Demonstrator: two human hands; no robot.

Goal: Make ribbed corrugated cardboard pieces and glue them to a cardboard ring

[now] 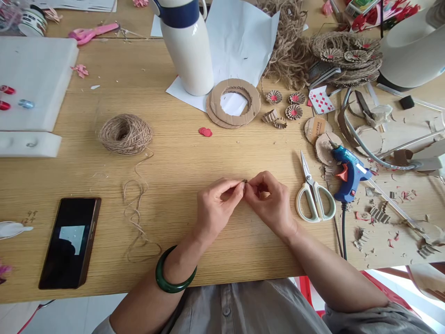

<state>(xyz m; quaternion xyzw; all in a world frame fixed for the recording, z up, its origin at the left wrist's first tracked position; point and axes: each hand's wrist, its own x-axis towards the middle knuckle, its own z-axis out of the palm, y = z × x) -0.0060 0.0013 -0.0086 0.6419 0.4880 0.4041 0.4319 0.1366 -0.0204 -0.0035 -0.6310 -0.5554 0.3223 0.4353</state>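
Above the front middle of the table, my left hand (216, 204) and my right hand (271, 202) meet fingertip to fingertip. Both pinch a tiny dark brownish piece (245, 181), mostly hidden by the fingers, so its kind is unclear. White-handled scissors (314, 195) lie just right of my right hand, blades pointing away. Beyond my hands are small red paper discs (206, 132) and two stacked cardboard rings (255, 99). Several fluted cardboard rosettes with red centres (294, 112) sit right of the rings, beside two small cardboard coils without red centres (280, 123).
A ball of twine (125, 133) trails loose thread toward the front edge, near a phone (69, 243). A blue glue gun (349, 174) with its cable lies right of the scissors, among cardboard scraps (380, 213). A tall white bottle (191, 51) stands at the back.
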